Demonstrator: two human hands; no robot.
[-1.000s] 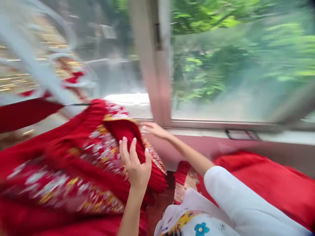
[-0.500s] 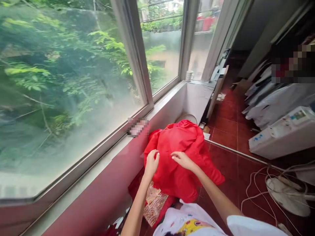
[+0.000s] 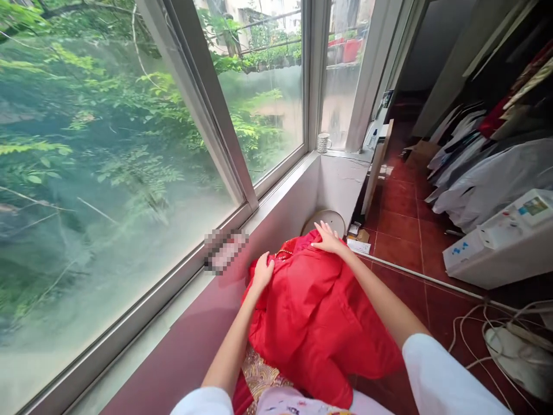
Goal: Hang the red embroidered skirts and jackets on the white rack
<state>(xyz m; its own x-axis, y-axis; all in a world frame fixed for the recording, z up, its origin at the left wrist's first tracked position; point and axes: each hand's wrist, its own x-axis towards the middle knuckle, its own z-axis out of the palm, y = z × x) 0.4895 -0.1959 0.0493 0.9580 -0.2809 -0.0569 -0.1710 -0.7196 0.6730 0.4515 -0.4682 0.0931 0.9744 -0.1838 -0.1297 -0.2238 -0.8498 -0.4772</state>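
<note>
A large bright red garment [image 3: 309, 305] is bunched up in front of me, with a strip of gold trim at its far edge. My left hand [image 3: 262, 273] is closed on the garment's far left edge, thumb beside the bent fingers. At the far right edge my right hand [image 3: 329, 240] lies on the cloth, fingers stretched and spread. Beneath the garment, a gold-patterned fabric [image 3: 259, 372] shows near my lap. What supports the pile is hidden.
Sliding windows [image 3: 242, 202] and a sill run along the left. A patterned mug [image 3: 323, 143] stands in the corner, above a round pale object [image 3: 330, 219]. On the right are hanging clothes [image 3: 496, 173], a white box-like unit [image 3: 496, 248] and loose cables [image 3: 470, 334] on red tiles.
Both hands have moved forward from above the middle of the garment to its far edge and now touch it. The view has shifted slightly, and more of the gold trim shows.
</note>
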